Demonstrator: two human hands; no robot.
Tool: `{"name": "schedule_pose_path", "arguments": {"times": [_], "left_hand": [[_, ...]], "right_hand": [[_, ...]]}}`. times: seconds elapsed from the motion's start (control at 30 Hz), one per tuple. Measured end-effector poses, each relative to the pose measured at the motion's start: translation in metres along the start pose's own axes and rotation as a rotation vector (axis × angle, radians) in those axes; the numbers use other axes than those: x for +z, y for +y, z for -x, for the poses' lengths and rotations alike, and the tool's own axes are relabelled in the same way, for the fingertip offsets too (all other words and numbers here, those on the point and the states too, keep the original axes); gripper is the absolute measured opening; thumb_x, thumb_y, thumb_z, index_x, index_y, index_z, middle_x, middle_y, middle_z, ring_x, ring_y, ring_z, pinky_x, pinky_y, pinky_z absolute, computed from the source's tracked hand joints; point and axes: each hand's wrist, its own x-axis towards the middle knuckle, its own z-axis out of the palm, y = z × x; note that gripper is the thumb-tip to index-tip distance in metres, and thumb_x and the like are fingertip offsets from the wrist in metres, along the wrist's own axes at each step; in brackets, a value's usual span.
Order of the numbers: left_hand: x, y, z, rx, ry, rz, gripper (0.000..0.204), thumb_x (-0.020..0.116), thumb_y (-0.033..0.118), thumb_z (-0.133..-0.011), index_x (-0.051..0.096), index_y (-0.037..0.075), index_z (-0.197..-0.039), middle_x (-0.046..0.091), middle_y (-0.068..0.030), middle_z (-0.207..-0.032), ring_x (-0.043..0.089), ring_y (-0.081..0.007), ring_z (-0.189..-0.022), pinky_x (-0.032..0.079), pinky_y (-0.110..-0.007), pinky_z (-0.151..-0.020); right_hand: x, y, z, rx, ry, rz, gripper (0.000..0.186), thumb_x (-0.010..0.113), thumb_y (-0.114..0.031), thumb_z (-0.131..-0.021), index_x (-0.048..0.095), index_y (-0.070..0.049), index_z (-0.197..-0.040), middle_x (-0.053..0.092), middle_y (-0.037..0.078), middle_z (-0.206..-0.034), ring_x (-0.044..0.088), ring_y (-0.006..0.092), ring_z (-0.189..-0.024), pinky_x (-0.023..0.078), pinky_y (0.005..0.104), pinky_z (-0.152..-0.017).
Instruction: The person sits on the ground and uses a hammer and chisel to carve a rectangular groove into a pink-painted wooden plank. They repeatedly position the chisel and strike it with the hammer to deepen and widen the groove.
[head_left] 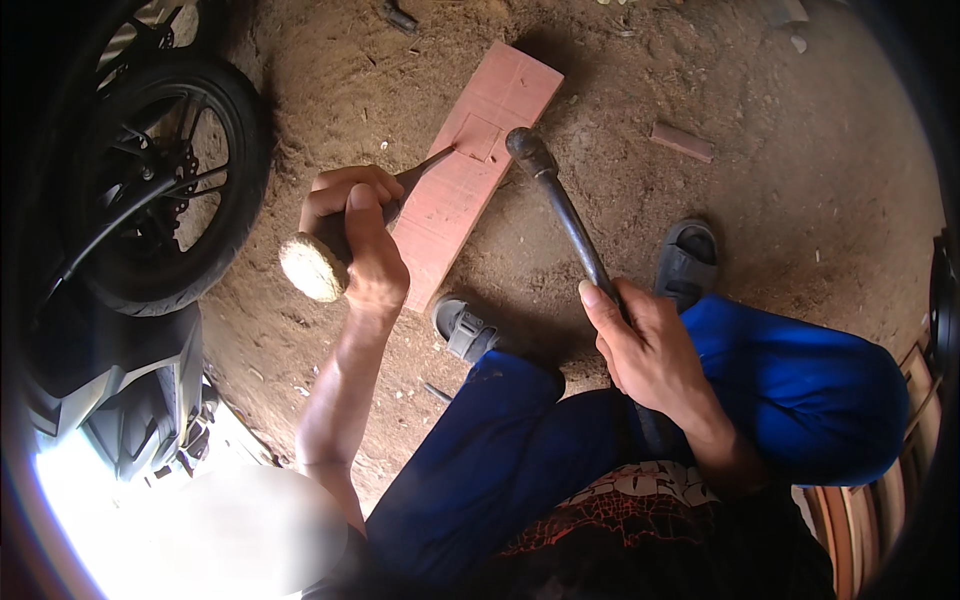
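My left hand (362,235) is closed around the handle of a chisel (408,183). The pale, frayed butt of that handle juts out below my fist, and its thin blade tip meets a reddish wooden board (440,225). Near the tip, a rectangle is marked or cut into the board's face. In my right hand (650,345) is a dark metal bar with a bent, socket-like end, probably a lug wrench (572,222). Its thick end hangs over the board's right edge, apart from the chisel. The board lies slanted on the dirt.
A motorbike wheel (165,185) stands close on the left, with fairing parts (150,400) below it. A small reddish offcut (683,142) lies on the dirt floor (790,200) to the right. My sandalled feet flank the near space. Wooden slats (865,525) show at lower right.
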Motion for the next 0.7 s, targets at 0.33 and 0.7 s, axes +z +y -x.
{"name": "schedule_pose_path", "arguments": {"times": [0.33, 0.7], "left_hand": [[0.006, 0.001, -0.003, 0.048, -0.037, -0.021, 0.011, 0.048, 0.009, -0.102, 0.047, 0.001, -0.096, 0.06, -0.015, -0.089, 0.054, -0.0155, -0.074, 0.047, -0.031, -0.066], [0.013, 0.009, -0.003, 0.04, -0.027, -0.04, 0.008, 0.044, 0.003, -0.099, 0.046, 0.001, -0.092, 0.057, -0.0152, -0.086, 0.055, -0.0173, -0.073, 0.049, -0.033, -0.067]], "right_hand": [[0.0, 0.003, 0.0, -0.034, 0.024, -0.004, 0.043, 0.05, -0.038, -0.105, 0.051, -0.004, -0.079, 0.039, -0.002, -0.051, 0.038, 0.0066, -0.043, 0.029, 0.0289, -0.04], [-0.008, -0.001, -0.003, -0.012, -0.033, 0.086, 0.051, 0.049, -0.046, -0.104, 0.053, -0.001, -0.08, 0.051, 0.012, -0.052, 0.056, 0.0224, -0.045, 0.042, 0.0379, -0.045]]}}
